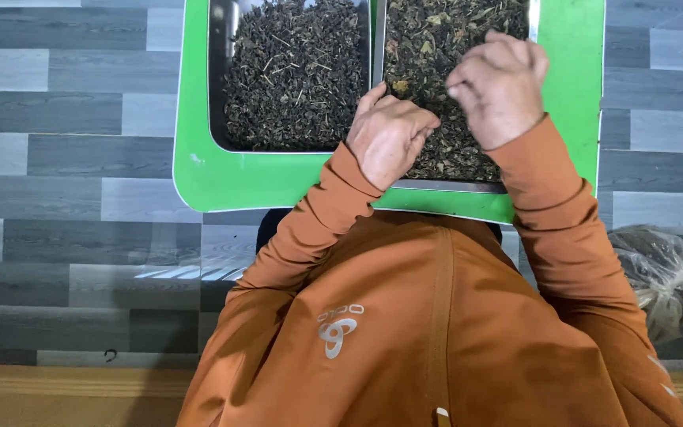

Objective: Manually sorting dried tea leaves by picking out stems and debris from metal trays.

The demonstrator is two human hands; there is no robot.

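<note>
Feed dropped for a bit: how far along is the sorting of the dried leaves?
Done: the left tray holds dark, even leaves. In hand: both hands, left hand and right hand, work over the right tray. Left: its leaves still look mixed, with pale bits.

even soft light, sharp, faint floor glare

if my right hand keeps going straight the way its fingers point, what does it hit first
Probably the dried dark leaves in the right metal tray: the right hand hovers curled just above them, fingers angled down and left. Whether it touches them is unclear.
</note>
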